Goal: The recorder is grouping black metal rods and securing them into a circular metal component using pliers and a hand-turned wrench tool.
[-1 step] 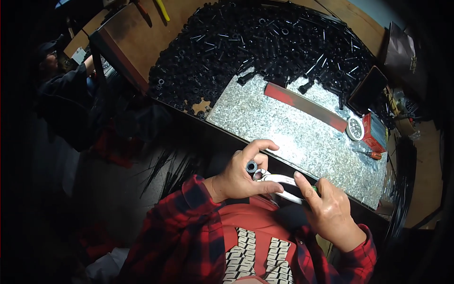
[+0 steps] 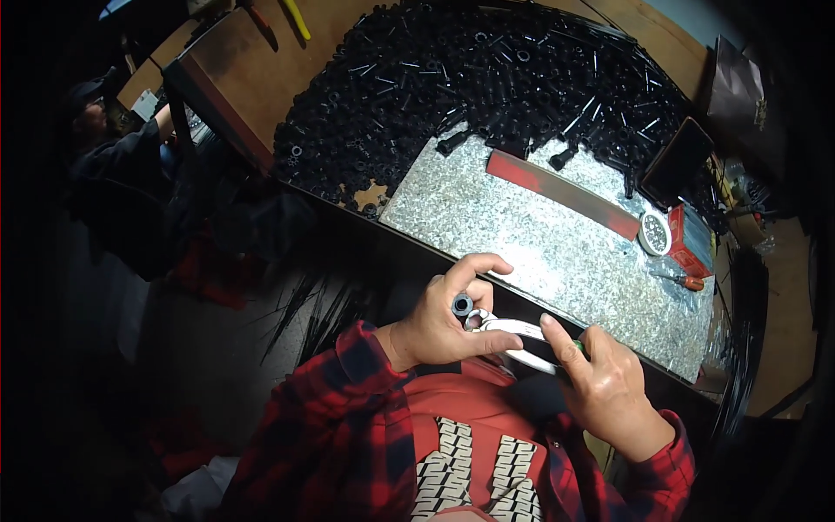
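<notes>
In front of my body my left hand (image 2: 439, 322) is closed around a dark tubular part (image 2: 462, 304), its round open end facing up. The index finger of that hand curves out over the bench edge, and its thumb lies along a pair of pliers (image 2: 522, 328) with white curved handles. My right hand (image 2: 604, 374) grips the pliers' handles from the right, index finger stretched along them; a bit of green shows beside its fingers. The jaws of the pliers are close beside the tubular part; whether they touch it I cannot tell.
A speckled stone slab (image 2: 461, 200) bears a red-and-grey bar (image 2: 561, 196), a white dish of small parts (image 2: 654, 235), a red box (image 2: 687, 248) and a screwdriver (image 2: 678, 280). Behind lies a large heap of black parts (image 2: 417, 96). At far left another person (image 2: 117, 157) works.
</notes>
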A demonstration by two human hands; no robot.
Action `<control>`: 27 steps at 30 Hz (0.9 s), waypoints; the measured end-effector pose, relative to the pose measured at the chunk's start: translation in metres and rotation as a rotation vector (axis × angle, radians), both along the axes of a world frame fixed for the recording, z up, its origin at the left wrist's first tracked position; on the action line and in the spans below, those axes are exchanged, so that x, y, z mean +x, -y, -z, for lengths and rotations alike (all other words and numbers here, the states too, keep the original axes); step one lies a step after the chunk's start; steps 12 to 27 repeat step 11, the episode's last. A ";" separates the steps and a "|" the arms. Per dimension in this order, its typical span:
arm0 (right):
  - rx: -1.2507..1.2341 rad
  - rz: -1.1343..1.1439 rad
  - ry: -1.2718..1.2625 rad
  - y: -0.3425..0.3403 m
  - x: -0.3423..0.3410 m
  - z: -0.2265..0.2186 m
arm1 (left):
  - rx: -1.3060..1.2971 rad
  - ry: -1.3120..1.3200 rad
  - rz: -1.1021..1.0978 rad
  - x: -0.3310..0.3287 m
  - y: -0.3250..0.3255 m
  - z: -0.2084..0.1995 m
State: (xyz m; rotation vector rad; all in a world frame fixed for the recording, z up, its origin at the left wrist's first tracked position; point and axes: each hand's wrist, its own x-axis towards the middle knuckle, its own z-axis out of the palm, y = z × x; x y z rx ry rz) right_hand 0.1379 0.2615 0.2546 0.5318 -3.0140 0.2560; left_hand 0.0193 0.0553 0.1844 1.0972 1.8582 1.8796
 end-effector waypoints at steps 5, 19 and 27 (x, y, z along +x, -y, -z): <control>-0.091 0.004 0.172 0.002 -0.005 0.001 | 0.019 -0.009 -0.008 -0.002 0.000 0.015; -0.437 -0.062 0.372 -0.005 -0.019 0.008 | 0.194 0.091 -0.210 -0.014 0.019 0.001; -0.437 -0.062 0.372 -0.005 -0.019 0.008 | 0.194 0.091 -0.210 -0.014 0.019 0.001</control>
